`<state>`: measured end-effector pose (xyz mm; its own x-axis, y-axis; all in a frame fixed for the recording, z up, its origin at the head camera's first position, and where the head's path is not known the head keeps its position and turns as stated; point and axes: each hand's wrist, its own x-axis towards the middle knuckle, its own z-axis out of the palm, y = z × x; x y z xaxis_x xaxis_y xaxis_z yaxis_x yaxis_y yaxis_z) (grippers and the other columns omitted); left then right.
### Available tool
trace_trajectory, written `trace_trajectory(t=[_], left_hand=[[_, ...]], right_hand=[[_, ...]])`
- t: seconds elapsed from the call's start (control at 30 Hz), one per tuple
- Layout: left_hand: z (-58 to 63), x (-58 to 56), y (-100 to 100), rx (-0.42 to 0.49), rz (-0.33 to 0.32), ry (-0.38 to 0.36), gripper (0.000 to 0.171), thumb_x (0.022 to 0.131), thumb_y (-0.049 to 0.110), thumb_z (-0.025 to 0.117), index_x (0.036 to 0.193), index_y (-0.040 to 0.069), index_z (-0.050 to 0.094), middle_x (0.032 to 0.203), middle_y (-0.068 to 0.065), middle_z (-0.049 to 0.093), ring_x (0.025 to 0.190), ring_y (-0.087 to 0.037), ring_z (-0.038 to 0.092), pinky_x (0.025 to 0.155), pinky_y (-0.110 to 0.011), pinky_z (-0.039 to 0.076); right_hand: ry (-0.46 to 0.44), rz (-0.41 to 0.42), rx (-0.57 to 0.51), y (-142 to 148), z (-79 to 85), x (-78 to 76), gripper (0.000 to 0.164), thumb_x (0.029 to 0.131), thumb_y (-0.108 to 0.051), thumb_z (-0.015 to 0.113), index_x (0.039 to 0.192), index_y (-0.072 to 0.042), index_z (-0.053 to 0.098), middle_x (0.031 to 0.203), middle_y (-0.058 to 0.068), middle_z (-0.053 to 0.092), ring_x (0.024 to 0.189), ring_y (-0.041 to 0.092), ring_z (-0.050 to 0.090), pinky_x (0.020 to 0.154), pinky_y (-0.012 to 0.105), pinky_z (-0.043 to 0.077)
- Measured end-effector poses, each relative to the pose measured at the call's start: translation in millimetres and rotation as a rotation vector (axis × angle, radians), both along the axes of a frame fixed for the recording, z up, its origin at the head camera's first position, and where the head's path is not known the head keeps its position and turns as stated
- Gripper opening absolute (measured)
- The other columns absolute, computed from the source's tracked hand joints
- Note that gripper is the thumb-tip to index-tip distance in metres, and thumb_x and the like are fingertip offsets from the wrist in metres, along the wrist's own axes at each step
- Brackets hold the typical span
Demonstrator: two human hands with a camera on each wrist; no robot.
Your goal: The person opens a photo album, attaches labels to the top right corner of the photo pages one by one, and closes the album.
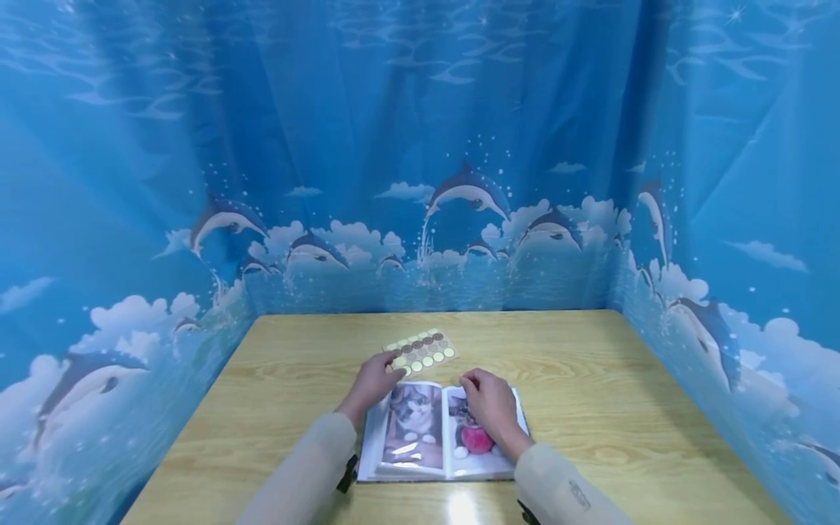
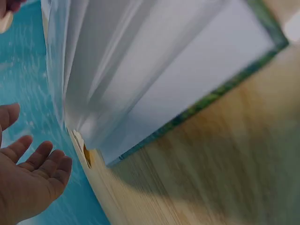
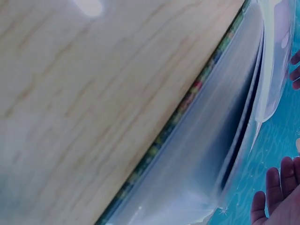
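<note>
An open photo album lies on the table with a cat photo on its left page and another, with a round pink-red thing in it, on the right. My left hand is at the album's upper left corner, its fingertips overlapping the left edge of a sheet of round stickers. In the left wrist view its fingers are spread and loosely extended. Over the right page, my right hand pinches a small pale round piece, apparently a sticker, between thumb and forefinger. That hand covers part of the right photo.
The wood-grain table extends around the album on all sides. A blue curtain printed with dolphins and clouds stands along the table's back and both sides. The album's patterned green cover edge rests on the tabletop.
</note>
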<state>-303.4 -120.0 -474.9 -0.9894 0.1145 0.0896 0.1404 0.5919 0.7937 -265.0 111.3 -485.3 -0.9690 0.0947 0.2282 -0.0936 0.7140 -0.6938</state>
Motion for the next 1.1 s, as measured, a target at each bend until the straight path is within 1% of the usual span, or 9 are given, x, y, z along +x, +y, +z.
trace_trajectory(t=[0.1,0.27,0.43,0.57,0.67,0.73,0.87,1.03,1.1], left_hand=[[0.7,10.0,1.2,-0.07,-0.066,0.039,0.053,0.094,0.017,0.066,0.138,-0.007,0.051,0.135,-0.028,0.053,0.125,-0.044,0.05,0.105,-0.058,0.041],[-1.1,25.5,2.8,-0.204,-0.15,0.051,0.054,0.093,0.023,0.069,0.135,-0.007,0.052,0.135,-0.027,0.053,0.126,-0.043,0.05,0.107,-0.057,0.039],[-5.9,40.6,4.1,-0.346,-0.248,0.071,0.064,0.093,0.033,0.069,0.139,-0.006,0.049,0.143,-0.028,0.046,0.132,-0.044,0.043,0.111,-0.058,0.033],[-11.0,54.5,6.8,-0.458,-0.322,0.096,0.072,0.092,0.044,0.067,0.143,-0.003,0.047,0.149,-0.026,0.04,0.137,-0.042,0.038,0.114,-0.055,0.03],[-13.8,64.0,6.7,-0.512,-0.375,0.111,0.077,0.09,0.049,0.067,0.145,-0.002,0.045,0.152,-0.024,0.037,0.14,-0.041,0.035,0.115,-0.053,0.029],[-15.0,69.5,5.5,-0.537,-0.396,0.134,0.08,0.089,0.05,0.068,0.144,-0.003,0.045,0.153,-0.024,0.036,0.14,-0.041,0.034,0.115,-0.052,0.03],[-19.6,77.2,2.1,-0.582,-0.401,0.17,0.085,0.087,0.054,0.068,0.144,-0.004,0.045,0.152,-0.025,0.036,0.139,-0.04,0.036,0.114,-0.051,0.031],[-28.0,81.5,-1.3,-0.647,-0.395,0.174,0.086,0.089,0.059,0.063,0.145,-0.003,0.044,0.154,-0.023,0.035,0.139,-0.037,0.037,0.115,-0.047,0.032],[-31.1,82.7,-2.4,-0.669,-0.395,0.19,0.085,0.09,0.059,0.062,0.145,-0.003,0.045,0.153,-0.023,0.035,0.139,-0.037,0.038,0.114,-0.047,0.033]], right_hand=[[-0.011,0.0,-0.001,0.4,0.8,-1.8,0.013,0.096,-0.024,0.064,0.098,-0.015,0.074,0.082,-0.004,0.068,0.074,0.012,0.061,0.071,0.039,0.054],[-0.016,-0.001,0.007,0.4,1.9,-3.3,0.015,0.097,-0.025,0.064,0.098,-0.014,0.074,0.083,-0.003,0.068,0.075,0.013,0.062,0.073,0.04,0.054],[-0.018,0.007,0.007,0.1,1.0,-5.9,0.015,0.097,-0.025,0.063,0.098,-0.014,0.073,0.083,-0.003,0.068,0.075,0.013,0.061,0.073,0.039,0.054],[-0.012,0.016,0.014,-0.8,-1.5,-8.2,0.014,0.096,-0.024,0.064,0.097,-0.014,0.073,0.083,-0.003,0.068,0.075,0.013,0.061,0.073,0.039,0.054],[0.006,0.019,0.031,-2.1,-3.0,-9.6,0.013,0.096,-0.023,0.065,0.096,-0.013,0.074,0.083,-0.003,0.069,0.075,0.015,0.062,0.073,0.041,0.054],[0.017,0.017,0.042,-2.9,-4.0,-10.6,0.013,0.095,-0.023,0.065,0.094,-0.013,0.074,0.083,-0.002,0.07,0.075,0.015,0.063,0.073,0.041,0.054],[0.051,0.022,0.063,-4.6,-5.7,-12.7,0.012,0.094,-0.021,0.066,0.092,-0.013,0.074,0.082,-0.001,0.07,0.075,0.017,0.064,0.071,0.042,0.055],[0.025,0.021,0.072,-7.2,-8.0,-14.7,0.012,0.095,-0.023,0.066,0.091,-0.014,0.074,0.079,-0.003,0.069,0.072,0.015,0.062,0.069,0.04,0.054],[0.009,0.022,0.076,-8.2,-9.2,-15.9,0.013,0.095,-0.023,0.066,0.091,-0.014,0.074,0.079,-0.004,0.068,0.071,0.014,0.062,0.069,0.039,0.054]])
